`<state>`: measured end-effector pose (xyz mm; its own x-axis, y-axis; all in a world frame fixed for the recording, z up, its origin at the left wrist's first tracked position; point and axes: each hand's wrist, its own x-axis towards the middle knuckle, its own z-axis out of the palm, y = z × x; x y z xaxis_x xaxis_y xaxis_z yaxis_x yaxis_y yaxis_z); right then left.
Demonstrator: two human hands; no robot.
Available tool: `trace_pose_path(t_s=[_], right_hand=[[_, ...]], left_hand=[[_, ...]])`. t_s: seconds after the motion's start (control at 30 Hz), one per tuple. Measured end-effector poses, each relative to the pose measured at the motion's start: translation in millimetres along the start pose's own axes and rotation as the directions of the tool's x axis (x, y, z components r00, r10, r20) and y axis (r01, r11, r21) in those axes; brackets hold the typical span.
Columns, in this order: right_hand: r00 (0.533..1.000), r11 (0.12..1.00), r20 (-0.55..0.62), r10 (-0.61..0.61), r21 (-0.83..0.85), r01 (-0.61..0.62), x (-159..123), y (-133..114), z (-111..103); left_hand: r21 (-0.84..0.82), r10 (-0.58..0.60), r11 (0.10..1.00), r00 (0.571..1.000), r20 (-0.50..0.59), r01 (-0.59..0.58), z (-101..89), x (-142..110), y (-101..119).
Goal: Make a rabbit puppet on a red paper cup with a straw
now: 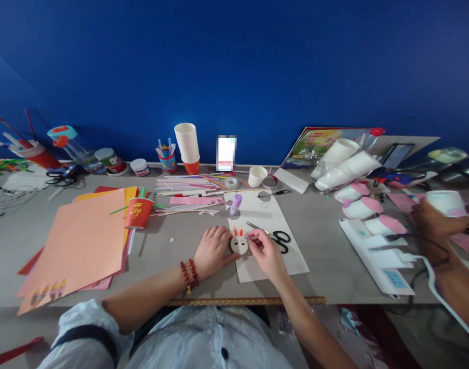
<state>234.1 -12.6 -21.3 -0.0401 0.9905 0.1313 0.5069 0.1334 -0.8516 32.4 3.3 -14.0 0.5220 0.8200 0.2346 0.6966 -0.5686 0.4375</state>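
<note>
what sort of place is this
Probably a shared craft table: a paper rabbit face in the person's hands, stacked coloured paper, and, at right, a co-worker's hand holding a paper cup.

A white power strip (367, 251) lies before a blue wall (242, 72).

Head-worn view, forward and down, desk (153, 251) near

I see a pale blue shirt (198, 338), dark buttons (224, 353), dark band (86, 335) round left sleeve (80, 315), red bead strands (185, 275), small yellow charm (188, 290).
</note>
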Motion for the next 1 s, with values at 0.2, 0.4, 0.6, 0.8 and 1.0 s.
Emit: trace_pose_path(t_s=[0.2,0.4,0.6,0.8,1.0], right_hand=[[0.997,0.995,-0.065,-0.048,0.079,0.054,-3,-3,-3],[0.986,0.977,-0.142,-0.084,0.182,0.110,-6,-5,0],[0.988,0.966,-0.137,-0.067,0.239,0.098,-4,-4,4],[0.996,0.973,-0.082,-0.046,0.223,0.063,-2,-3,3],[0.999,1.000,-0.031,0.010,-0.024,-0.011,0,4,-5]], left_hand=[[-0.293,-0.018,0.956,0.999,-0.032,0.008,-7.9,1,-4],[-0.664,-0.089,0.741,0.995,0.044,0.096,-13.8,3,-8],[-0.740,-0.117,0.658,0.990,0.078,0.136,-19.0,7,-9],[-0.648,-0.123,0.748,0.989,0.076,0.143,-13.7,7,-12],[-0.335,-0.055,0.941,0.998,-0.004,0.050,-11.6,6,-9]])
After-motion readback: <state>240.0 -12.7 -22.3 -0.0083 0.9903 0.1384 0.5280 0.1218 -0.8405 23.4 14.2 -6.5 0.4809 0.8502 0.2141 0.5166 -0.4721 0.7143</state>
